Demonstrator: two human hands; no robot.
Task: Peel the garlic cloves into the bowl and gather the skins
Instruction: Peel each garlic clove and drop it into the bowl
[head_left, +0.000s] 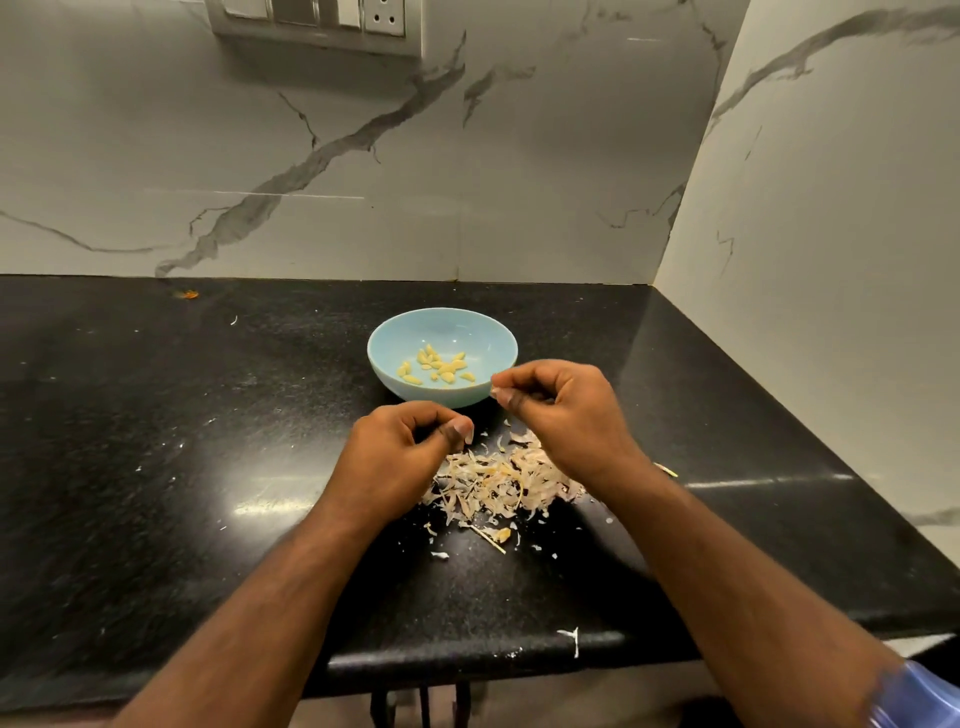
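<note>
Pale blue round bowl (442, 332) on speckled black bench (156, 441) held peeled garlic cloves (435, 365); papery skins (498, 486) lay heaped nearby; right hand (558, 410) fingers pinched something small, left hand (402, 447) curled, contents unclear.

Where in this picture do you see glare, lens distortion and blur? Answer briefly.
Head view: glare shows as bright patches on the counter left of the left hand; wide-angle distortion bows the counter's front edge; the wall switches at the top look soft; the bowl is fairly sharp.
</note>
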